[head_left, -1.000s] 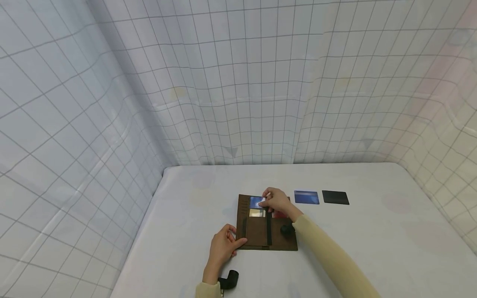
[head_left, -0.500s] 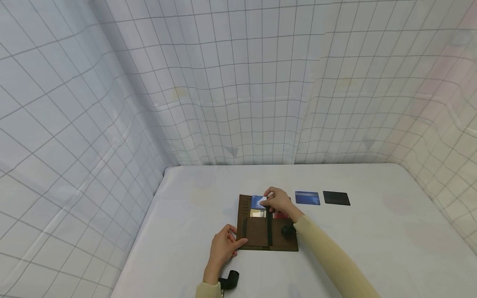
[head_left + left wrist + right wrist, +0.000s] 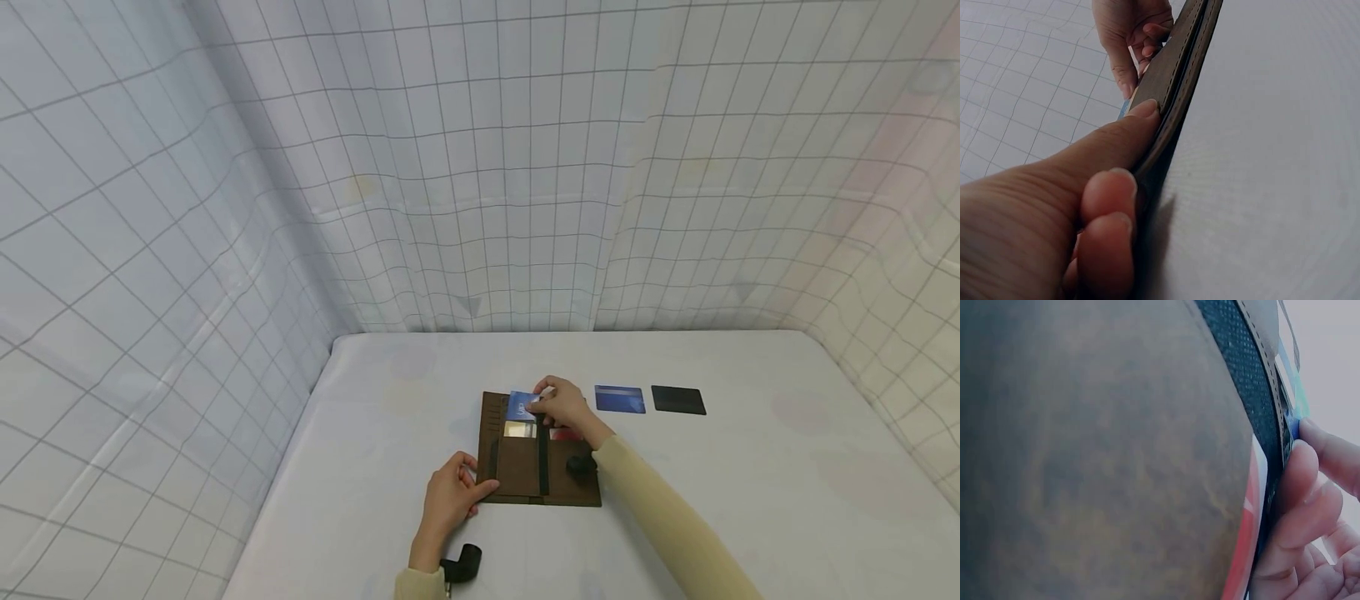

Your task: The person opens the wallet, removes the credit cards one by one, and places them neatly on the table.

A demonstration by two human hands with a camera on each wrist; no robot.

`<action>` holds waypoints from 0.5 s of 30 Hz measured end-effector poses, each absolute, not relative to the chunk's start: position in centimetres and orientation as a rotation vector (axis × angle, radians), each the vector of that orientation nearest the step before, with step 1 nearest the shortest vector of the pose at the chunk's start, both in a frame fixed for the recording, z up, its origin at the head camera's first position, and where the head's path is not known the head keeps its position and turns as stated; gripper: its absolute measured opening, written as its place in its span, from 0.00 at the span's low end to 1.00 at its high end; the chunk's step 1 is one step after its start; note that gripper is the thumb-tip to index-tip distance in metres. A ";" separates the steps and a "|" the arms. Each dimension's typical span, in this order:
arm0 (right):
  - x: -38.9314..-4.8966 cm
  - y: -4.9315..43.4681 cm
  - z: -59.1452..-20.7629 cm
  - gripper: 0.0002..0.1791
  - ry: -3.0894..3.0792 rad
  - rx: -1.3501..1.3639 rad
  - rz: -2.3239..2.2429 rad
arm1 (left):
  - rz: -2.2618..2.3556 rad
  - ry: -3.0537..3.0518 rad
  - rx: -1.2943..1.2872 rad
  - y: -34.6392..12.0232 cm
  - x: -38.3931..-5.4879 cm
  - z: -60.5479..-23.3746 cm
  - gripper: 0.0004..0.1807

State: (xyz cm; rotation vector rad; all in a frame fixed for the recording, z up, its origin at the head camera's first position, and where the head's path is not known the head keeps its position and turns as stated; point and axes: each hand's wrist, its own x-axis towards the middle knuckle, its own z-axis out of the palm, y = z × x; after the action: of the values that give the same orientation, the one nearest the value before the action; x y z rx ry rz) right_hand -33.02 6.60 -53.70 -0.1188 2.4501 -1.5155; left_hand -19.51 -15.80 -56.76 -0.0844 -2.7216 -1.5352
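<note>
A brown wallet (image 3: 519, 468) lies spread flat on the white table. Its lower left corner is in the grip of my left hand (image 3: 447, 492), thumb on top and fingers curled at the underside, as the left wrist view shows. At the wallet's upper part, my right hand (image 3: 561, 404) pinches the right edge of a light blue card (image 3: 519, 406). Below that card, a pale gold card (image 3: 517, 429) sits in a slot. A red card (image 3: 562, 434) shows partly under my right hand. Down the middle runs a black elastic band (image 3: 543, 471).
To the right of the wallet, a dark blue card (image 3: 619, 399) and a black card (image 3: 678, 400) lie side by side on the table (image 3: 750, 500). A white grid-patterned curtain (image 3: 480, 208) stands behind the table and along both sides.
The light blue card has moved slightly up and away from the gold card, and more of its face shows. My right hand has shifted slightly with it; my left hand stays put.
</note>
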 end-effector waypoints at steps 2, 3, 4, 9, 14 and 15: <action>-33.1 6.8 -53.7 0.15 2.453 -0.118 -1.505 | -1.534 -2.723 -0.089 -15.8 -19.5 -56.8 0.22; -33.2 6.9 -53.8 0.15 2.457 -0.120 -1.498 | -1.533 -2.725 -0.090 -15.8 -19.5 -56.9 0.22; -33.3 7.0 -53.8 0.14 2.459 -0.123 -1.494 | -1.530 -2.727 -0.091 -15.8 -19.5 -56.9 0.22; -33.5 7.2 -54.0 0.11 2.473 -0.127 -1.496 | -1.521 -2.733 -0.081 -15.7 -19.5 -56.9 0.22; -33.5 7.1 -54.0 0.12 2.482 -0.096 -1.542 | -1.534 -2.732 -0.069 -15.6 -19.5 -56.7 0.22; -33.5 7.1 -54.0 0.12 2.482 -0.084 -1.556 | -1.535 -2.732 -0.069 -15.6 -19.5 -56.6 0.22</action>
State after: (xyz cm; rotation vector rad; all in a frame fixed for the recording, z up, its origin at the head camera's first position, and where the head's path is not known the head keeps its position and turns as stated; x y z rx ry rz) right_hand -33.48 7.14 -53.96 -0.0837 2.4820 -1.5561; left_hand -19.49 -15.63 -56.64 -0.0688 -2.7324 -1.5351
